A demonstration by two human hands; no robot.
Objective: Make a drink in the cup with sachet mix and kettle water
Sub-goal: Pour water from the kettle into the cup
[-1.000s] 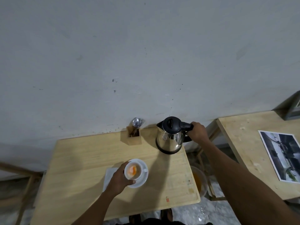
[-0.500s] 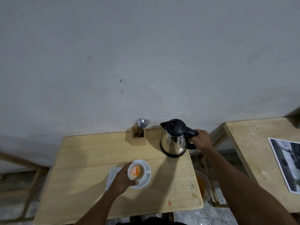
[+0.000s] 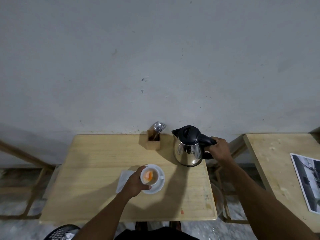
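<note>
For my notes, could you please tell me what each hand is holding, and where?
Right hand: kettle, by its black handle. Left hand: cup, around its side.

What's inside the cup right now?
Orange powder lies heaped in the white cup, towards its left side. No water shows. The left hand covers the cup's near-left outer wall.

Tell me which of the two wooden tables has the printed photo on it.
The wooden table on the right holds the black-and-white printed photo; the wooden table in the middle carries the drink things instead.
</note>
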